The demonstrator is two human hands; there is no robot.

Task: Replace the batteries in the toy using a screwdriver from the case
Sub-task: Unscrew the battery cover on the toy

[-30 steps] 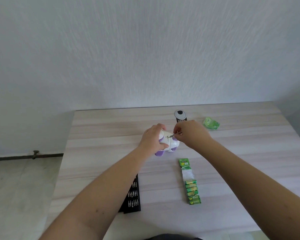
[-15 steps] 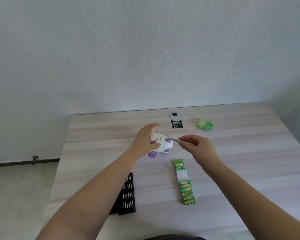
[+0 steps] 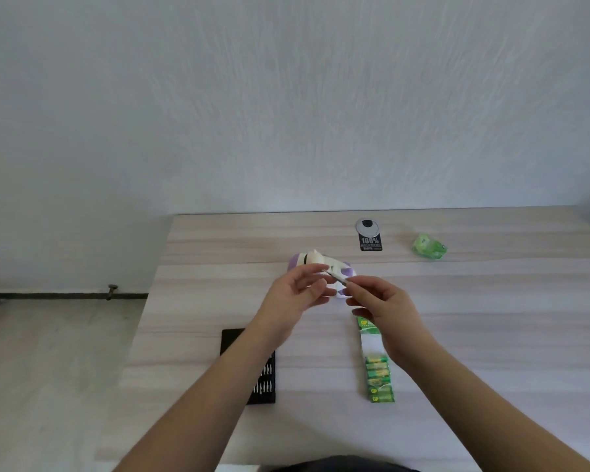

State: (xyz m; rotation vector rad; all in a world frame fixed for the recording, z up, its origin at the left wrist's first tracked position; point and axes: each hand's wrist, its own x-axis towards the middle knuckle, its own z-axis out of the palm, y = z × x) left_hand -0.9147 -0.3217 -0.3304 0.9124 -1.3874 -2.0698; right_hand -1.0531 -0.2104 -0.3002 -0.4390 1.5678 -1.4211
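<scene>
Both hands (image 3: 338,298) partly hide the toy (image 3: 321,262).

Two bare forearms entered from the near edge. The left hand (image 3: 297,294) and the right hand (image 3: 384,306) were both uncovered: no gloves, rings, watches or bracelets showed on either. No sleeve reached the visible part of either arm, up to the frame's near edge. A few small dark marks dotted each forearm. At the near edge, between the arms, a strip of dark garment (image 3: 338,464) was visible; its type could not be told.
</scene>
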